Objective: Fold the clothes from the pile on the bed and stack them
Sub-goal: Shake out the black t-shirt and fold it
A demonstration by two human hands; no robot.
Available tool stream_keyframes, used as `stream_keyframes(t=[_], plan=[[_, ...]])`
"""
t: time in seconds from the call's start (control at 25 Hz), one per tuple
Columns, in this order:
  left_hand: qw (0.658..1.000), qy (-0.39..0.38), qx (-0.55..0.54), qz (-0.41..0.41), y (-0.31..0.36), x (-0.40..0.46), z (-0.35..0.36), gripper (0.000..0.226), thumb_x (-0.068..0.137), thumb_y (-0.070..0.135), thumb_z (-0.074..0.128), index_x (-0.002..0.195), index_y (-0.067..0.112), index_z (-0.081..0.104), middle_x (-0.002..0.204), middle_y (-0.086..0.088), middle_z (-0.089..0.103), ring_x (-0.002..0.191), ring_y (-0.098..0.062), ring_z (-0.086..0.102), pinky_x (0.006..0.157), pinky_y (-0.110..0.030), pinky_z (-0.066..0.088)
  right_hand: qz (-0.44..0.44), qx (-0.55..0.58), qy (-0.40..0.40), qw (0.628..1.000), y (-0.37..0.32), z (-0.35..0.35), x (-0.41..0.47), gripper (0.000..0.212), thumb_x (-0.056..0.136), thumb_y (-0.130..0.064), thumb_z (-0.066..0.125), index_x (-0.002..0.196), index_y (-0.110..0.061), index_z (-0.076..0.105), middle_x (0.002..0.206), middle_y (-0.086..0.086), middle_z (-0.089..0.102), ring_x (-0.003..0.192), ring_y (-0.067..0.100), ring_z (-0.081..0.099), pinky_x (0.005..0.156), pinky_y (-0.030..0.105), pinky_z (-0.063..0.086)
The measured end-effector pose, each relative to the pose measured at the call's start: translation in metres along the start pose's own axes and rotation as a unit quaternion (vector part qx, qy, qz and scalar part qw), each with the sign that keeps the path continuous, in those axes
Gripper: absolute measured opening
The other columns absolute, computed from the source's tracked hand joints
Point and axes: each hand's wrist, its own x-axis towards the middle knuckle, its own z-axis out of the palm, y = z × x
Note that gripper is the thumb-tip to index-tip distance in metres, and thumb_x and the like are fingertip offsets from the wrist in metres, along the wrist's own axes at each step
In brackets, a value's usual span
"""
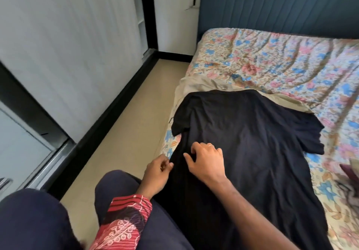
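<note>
Black shirt (242,133) spread flat on bed (281,59), frame centre. Left hand (157,174) pinching its left edge; right hand (206,162) resting on it, fingers loosely curled, gripping nothing.

We count one black shirt (242,143) spread flat on one bed (281,59), and one beige cloth (198,83) under it. We see two hands, a left hand (157,174) and a right hand (206,160), one ring (211,145), and one more bundle of clothes (349,181) at the right edge.

Blue panelled wall (281,3), white wardrobe doors (68,55), beige floor (126,143).
</note>
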Motion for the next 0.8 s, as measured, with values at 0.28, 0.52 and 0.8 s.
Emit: stream_keyframes(t=[0.28,0.52,0.8], plan=[[0.984,-0.137,-0.022,-0.111,0.011,-0.023,-0.039,0.037,0.1,0.044,0.059,0.096,0.008,0.064,0.092,-0.001,0.063,0.09,-0.024,0.062,0.078,-0.033,0.047,0.072,0.084,-0.051,0.993,-0.006,-0.006,0.003,0.035,0.089,-0.063,0.058,0.081,-0.03,0.055,0.077,-0.014,0.059,0.085,0.014,0.059,0.087,0.043,0.046],[0.956,-0.245,0.089,-0.136,0.009,-0.041,-0.074,0.028,0.091,0.037,0.075,0.106,0.016,0.063,0.087,0.0,0.059,0.067,-0.009,0.054,0.044,-0.017,0.038,-0.025,0.002,-0.033,0.999,-0.051,-0.019,0.06,0.026,0.088,-0.041,0.067,0.106,-0.023,0.062,0.11,-0.003,0.066,0.11,0.023,0.061,0.096,0.045,0.044],[0.94,-0.302,0.056,-0.148,-0.003,-0.032,-0.076,0.056,0.067,0.005,0.059,0.119,0.026,0.051,0.103,-0.01,0.062,0.073,-0.019,0.053,0.049,-0.023,0.038,0.039,-0.11,-0.186,0.976,-0.079,0.042,0.134,0.083,0.092,-0.03,0.064,0.159,-0.005,0.021,0.165,0.012,0.027,0.156,0.028,0.018,0.126,0.061,0.008]])
